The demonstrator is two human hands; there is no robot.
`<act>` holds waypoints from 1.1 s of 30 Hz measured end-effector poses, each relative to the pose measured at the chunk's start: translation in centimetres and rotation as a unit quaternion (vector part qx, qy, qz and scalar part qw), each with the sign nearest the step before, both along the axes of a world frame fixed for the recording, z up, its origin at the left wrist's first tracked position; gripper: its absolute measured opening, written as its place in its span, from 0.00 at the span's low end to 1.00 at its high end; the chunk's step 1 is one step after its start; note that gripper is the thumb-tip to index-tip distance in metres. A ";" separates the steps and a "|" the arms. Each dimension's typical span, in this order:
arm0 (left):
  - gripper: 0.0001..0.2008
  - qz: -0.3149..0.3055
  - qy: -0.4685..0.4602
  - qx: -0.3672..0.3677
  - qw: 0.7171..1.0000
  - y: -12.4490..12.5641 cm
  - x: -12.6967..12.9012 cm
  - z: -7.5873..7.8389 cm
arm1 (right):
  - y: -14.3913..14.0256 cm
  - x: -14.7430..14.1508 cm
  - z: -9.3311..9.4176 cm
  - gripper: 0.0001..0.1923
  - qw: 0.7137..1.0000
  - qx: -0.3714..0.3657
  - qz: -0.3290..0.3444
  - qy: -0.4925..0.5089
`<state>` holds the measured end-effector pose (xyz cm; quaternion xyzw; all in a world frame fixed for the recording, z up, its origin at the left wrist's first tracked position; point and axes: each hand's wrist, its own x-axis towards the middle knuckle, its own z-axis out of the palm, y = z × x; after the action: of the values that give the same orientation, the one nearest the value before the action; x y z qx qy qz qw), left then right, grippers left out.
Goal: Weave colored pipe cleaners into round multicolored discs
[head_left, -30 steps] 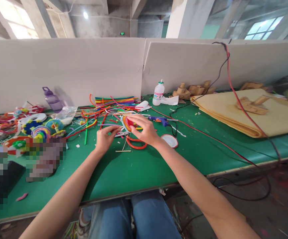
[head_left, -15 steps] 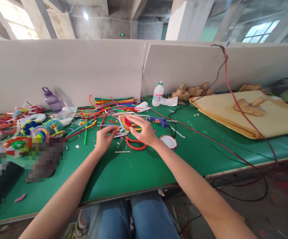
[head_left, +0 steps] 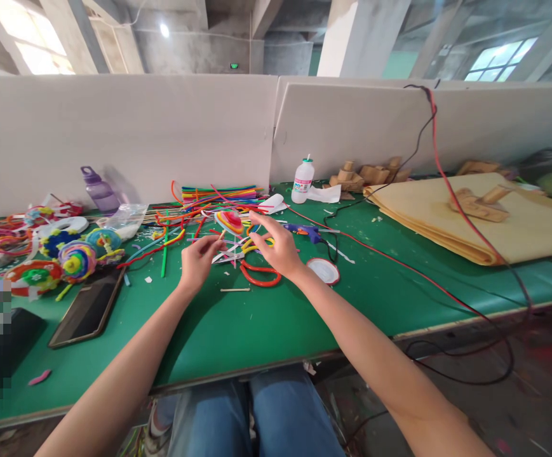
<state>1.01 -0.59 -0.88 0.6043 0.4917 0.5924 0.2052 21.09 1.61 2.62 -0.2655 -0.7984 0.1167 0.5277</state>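
Note:
Pinched in my left hand [head_left: 198, 257] is a thin wooden stick. A small spinning top [head_left: 229, 222], coiled in bands of red, orange, white and light blue, sits on that stick, tilted. My right hand [head_left: 278, 244] is just right of the top, fingers apart and holding nothing; whether a fingertip touches the rim I cannot tell. Below both hands lie scissors [head_left: 259, 274] with red handles, blades pointing left. A short wooden stick [head_left: 235, 290] rests on the green table in front of them.
Colourful pipe cleaners [head_left: 223, 195] lie behind my hands. A glue gun [head_left: 304, 232], a round white lid [head_left: 323, 271] and a bottle [head_left: 303, 181] are to the right. Finished coiled pieces [head_left: 78, 260] and a phone [head_left: 87, 309] lie left. A red cable [head_left: 399, 270] crosses the table.
My right hand's fingers have come off the coiled top and opened. The top has tipped flatter and shifted slightly left on its stick. My left hand keeps its grip.

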 end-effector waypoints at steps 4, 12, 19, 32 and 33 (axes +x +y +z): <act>0.13 -0.007 -0.061 -0.020 0.998 -0.3 0.3 0.6 | 0.2 -0.2 -0.3 0.22 0.998 -0.065 -0.014 0.014; 0.17 -0.072 -0.003 -0.057 0.996 -1.3 0.2 2.0 | 0.0 -1.3 -0.4 0.21 0.939 -0.300 0.104 0.131; 0.21 0.009 0.290 -0.091 0.953 -4.9 -3.7 7.2 | -0.2 -0.6 0.8 0.10 0.861 -0.412 0.187 0.230; 0.31 0.344 0.375 -0.245 0.825 -12.1 -17.6 3.6 | -0.3 -0.3 1.2 0.13 0.868 -0.404 0.151 0.246; 0.33 0.357 0.362 -0.258 0.822 -12.2 -17.5 3.8 | -0.3 -0.2 1.2 0.13 0.868 -0.403 0.151 0.246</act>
<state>-16.50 -12.77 2.93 0.4828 0.8465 0.2147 -0.0647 20.84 1.28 3.84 -0.2941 -0.5563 0.5683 0.5301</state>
